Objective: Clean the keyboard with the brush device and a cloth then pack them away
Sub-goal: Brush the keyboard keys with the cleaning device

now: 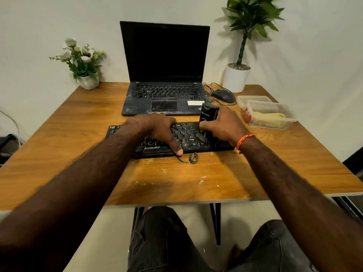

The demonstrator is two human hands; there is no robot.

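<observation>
Wooden table (pixel 59 150), dusted white near its front edge, bare across the left half and front strip. Closed-off at the back by a laptop (pixel 165 71), at the right edge by a plastic container (pixel 271 116). Black keyboard (pixel 196 138) mid-table, just before the laptop. Left hand (pixel 157 130) spread flat on the keys, fingers relaxed. Right hand (pixel 224 124) clenched around the upright brush device (pixel 207 112), bristles on the keys.

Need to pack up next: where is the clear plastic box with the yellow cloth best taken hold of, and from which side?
Probably by the two long side walls of the clear plastic box, coming from above with the right hand once it frees the black brush device. The box sits open-topped at the right of the wooden table, its lid behind it, yellow cloth inside, so avoid reaching in.
</observation>
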